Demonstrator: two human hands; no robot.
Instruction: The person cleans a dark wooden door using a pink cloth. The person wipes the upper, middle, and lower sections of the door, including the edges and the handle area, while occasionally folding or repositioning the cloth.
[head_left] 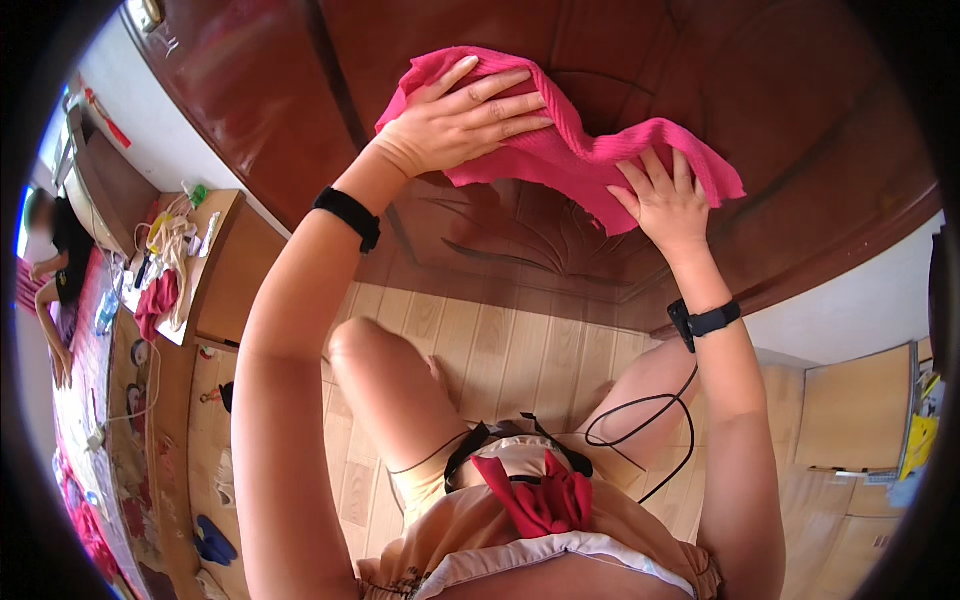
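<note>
A: In the head view, where do we have the pink cloth [570, 155]?

B: We have it spread against the dark red-brown wooden panel [260, 120], under both hands, with a loose ripple between them.

A: And our grip?

B: Our left hand [468, 118] lies flat on it, fingers fanned, not clenched. Our right hand [668, 200] is open too, near the cloth's right end; whether its fingertips tuck under the fold, we cannot tell.

A: What could go wrong for us?

B: We see no firm pinch, so pressure alone seems to hold the cloth; should one palm lift or press too lightly, that end could slip away. If our hands drew together, the slack between them could bunch up.

A: Anything else?

B: The carved relief [510, 250] just below might snag the cloth's uneven lower edge. And the black cable [692, 430] loops loosely below our right wristband [705, 320], over our right thigh [655, 380]; a long reach could pull it taut.
</note>
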